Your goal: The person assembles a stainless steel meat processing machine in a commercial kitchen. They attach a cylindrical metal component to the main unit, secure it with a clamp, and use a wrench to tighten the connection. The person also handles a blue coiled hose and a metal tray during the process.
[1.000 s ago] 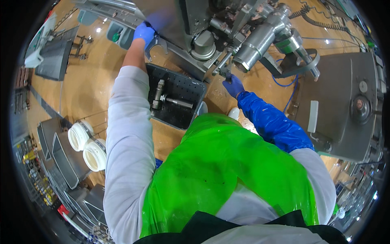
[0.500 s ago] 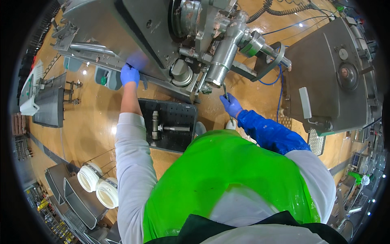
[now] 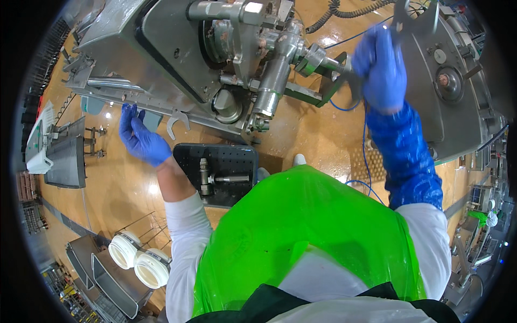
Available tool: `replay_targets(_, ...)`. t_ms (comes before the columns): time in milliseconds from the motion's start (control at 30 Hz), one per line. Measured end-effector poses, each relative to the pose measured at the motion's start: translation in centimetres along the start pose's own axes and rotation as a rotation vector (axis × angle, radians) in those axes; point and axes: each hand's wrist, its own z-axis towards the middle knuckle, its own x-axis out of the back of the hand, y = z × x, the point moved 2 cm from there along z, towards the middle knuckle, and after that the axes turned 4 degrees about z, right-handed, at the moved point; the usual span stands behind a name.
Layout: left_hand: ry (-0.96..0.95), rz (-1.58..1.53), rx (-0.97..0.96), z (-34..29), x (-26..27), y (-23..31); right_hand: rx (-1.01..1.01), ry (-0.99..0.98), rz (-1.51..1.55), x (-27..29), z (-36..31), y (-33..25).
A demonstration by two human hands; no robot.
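Note:
Raised at the upper right, my right hand [image 3: 383, 70], gloved in blue, is closed around a grey open-ended wrench [image 3: 417, 20], blurred by motion. Its forked jaw sticks out above my fist. My left hand [image 3: 142, 137] is held palm-up beside the long lower edge of the steel machine [image 3: 161, 59], fingers stretched and slightly curled, nothing visible in them. A second forked wrench end [image 3: 177, 124] hangs at that edge, right of my left hand. Between my hands, the machine's steel outlet pipe [image 3: 273, 86] carries bits of pink meat-like residue.
Below the machine, a black perforated tray [image 3: 237, 194] holds a T-shaped metal fitting [image 3: 204, 177]. Another steel machine [image 3: 414, 97] stands on the right. Blue hoses [image 3: 371, 134] lie on the floor. White tubs [image 3: 151, 267] stand at lower left beside metal bins [image 3: 110, 282].
My right hand has swung up and right from under the outlet pipe with the wrench. My left hand has come off the machine's edge, moving down and left, and its fingers have uncurled.

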Motion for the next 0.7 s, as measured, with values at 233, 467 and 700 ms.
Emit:
replay_targets(233,-0.498,-0.086,-0.378,-3.0,-6.3,11.1,0.282,0.354,-0.647,0.1,12.5,6.3)
replay_targets(467,-0.739,0.055,-0.547,-4.2,-10.5,14.7,0.573,0.087,-1.444,5.1,14.4,13.7)
replay_targets(700,-0.905,0.002,-0.622,-3.9,-20.9,17.5,-0.073,0.403,-0.433,3.7,16.8,12.0)
